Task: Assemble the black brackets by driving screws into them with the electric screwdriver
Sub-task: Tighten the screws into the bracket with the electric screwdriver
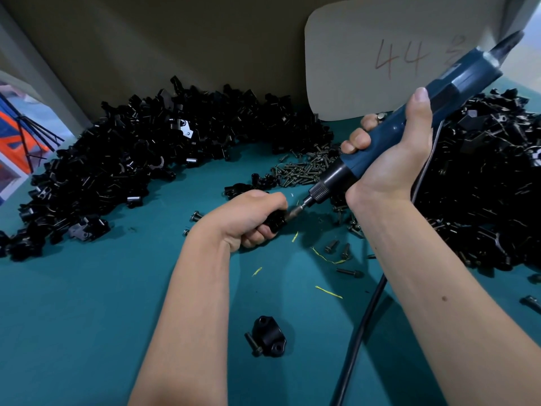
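Teal work mat (pixel 87 317) underneath everything, taken here as the landmark. Along its far-left stretch, a big heap of black brackets (pixel 117 159); along its right edge, a second bracket heap (pixel 483 194). Propped at its far edge, a pale card (pixel 366 68) marked "44". Near the far middle of the mat, a loose pile of screws (pixel 304 168), with strays scattered toward the right.

Slanting down over the middle of the mat from the upper right, a blue electric screwdriver (pixel 424 112), gripped in the right hand (pixel 389 150), fingers and thumb wrapped tight round the barrel. Trailing down across the near-right part of the mat, its black cable (pixel 366 326).

At the mat's centre, the left hand (pixel 248 218), fingers curled and clamped on a black bracket (pixel 275 222), mostly hidden in the fist. Bit tip (pixel 295 210) right at that bracket; the screw itself too hidden to make out.

Near the front middle of the mat, a lone bracket (pixel 268 335) with a black screw (pixel 253 344) lying just beside it.

Step in hand, by the look of it: driving a screw into the held bracket. Next move likely calls for keeping the bit in line with the screw, steady pressure, and a firm left grip against twisting.
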Demonstrator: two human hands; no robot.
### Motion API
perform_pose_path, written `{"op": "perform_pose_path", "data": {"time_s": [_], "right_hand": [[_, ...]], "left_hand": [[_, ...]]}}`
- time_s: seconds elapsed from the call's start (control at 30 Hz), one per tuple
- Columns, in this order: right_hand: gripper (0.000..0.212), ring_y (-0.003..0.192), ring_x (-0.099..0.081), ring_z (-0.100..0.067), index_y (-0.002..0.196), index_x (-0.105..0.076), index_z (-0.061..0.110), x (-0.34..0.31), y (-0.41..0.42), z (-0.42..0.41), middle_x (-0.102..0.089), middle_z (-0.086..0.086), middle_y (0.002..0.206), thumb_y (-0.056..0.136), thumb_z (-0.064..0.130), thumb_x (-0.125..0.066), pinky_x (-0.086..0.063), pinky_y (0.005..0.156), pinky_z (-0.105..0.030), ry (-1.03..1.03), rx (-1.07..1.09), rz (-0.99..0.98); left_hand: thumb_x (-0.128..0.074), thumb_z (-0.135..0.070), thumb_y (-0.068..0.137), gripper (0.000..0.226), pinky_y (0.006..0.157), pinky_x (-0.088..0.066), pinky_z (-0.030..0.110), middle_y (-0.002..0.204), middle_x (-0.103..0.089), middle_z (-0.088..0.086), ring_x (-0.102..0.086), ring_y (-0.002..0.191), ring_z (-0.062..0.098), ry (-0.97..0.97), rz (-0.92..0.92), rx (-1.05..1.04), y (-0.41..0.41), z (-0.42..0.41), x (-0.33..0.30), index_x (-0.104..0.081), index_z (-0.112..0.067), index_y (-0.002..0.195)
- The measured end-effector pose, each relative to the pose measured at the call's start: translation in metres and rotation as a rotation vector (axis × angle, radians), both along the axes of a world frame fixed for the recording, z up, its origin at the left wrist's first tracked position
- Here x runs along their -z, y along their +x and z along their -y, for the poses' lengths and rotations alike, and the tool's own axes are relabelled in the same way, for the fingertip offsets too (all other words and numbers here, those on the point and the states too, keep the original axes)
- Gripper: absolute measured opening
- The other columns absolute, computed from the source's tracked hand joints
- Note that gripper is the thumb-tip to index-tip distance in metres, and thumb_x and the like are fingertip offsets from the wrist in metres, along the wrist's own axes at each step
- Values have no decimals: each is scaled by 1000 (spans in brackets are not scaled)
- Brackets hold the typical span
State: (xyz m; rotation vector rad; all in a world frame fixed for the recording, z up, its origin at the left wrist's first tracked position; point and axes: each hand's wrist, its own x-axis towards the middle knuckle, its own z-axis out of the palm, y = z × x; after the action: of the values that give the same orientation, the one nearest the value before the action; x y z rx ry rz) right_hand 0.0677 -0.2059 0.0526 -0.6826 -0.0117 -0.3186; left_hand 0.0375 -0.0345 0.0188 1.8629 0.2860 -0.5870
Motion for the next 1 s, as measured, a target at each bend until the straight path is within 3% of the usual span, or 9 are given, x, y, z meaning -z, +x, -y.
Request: {"op": "perform_pose_path", "data": {"time_s": [0.37,0.5,0.7,1.0], "right_hand": [[28,52,-41,-16,122,-45,11,-4,-7,-4,-46,-5,73,107,34,-52,-40,48,-28,30,72,10],[10,47,-44,-14,112,-53,15,-10,-10,-6,-50,0,62,107,23,-51,-40,46,-23,65,149,78],[20,51,-43,-18,116,-53,17,-7,-7,-7,-45,-8,76,104,33,-57,-38,49,-28,19,162,6],[27,50,-43,-16,118,-49,13,-6,-4,-5,-45,-7,76,104,35,-58,-39,48,-29,-10,195,-51]], "left_hand": [[-49,-29,95,26,39,-16,11,50,-36,-2,-23,37,8,-15,9,-17,-1,1,-1,-41,-22,71],[-49,-28,94,28,39,-16,11,50,-35,-3,-21,38,8,-10,23,-19,-1,2,0,-41,-23,68],[-49,-27,93,26,41,-14,12,51,-36,-3,-22,41,9,1,45,-29,-4,3,-1,-41,-25,68],[-51,-30,91,22,41,-16,14,52,-38,-4,-23,43,10,-30,50,-36,-1,0,3,-45,-25,71]]}}
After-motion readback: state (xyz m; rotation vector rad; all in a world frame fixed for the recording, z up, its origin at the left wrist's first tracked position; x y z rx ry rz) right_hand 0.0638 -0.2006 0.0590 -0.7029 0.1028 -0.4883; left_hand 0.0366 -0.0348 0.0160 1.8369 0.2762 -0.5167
